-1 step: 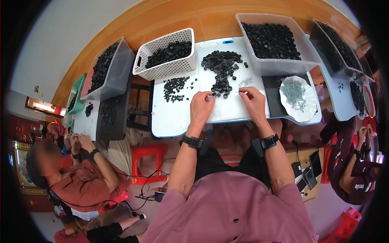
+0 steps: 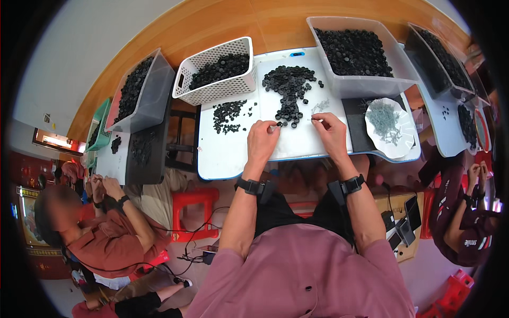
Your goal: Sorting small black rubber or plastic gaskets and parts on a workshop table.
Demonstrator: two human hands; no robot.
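My left hand point(image 2: 262, 140) is over the white folding table point(image 2: 222, 159), thumb and fingertips pinched together beside the near end of a pile of round black caps point(image 2: 289, 87). What it grips is too small to make out. Right of that pile, my right hand point(image 2: 333, 132) is also pinched, with a tiny thin bit at its fingertips that I cannot identify. Just beyond it lies a small scatter of thin translucent pieces point(image 2: 321, 107). To the left is a group of smaller black parts point(image 2: 228, 114).
Behind the work stand a white perforated basket point(image 2: 212, 95) and a clear plastic bin point(image 2: 371, 86), both holding black parts. A white scalloped plate point(image 2: 396, 152) of thin pale pieces is at the right. Co-workers sit left and right; a red stool point(image 2: 196, 196) and cables are below.
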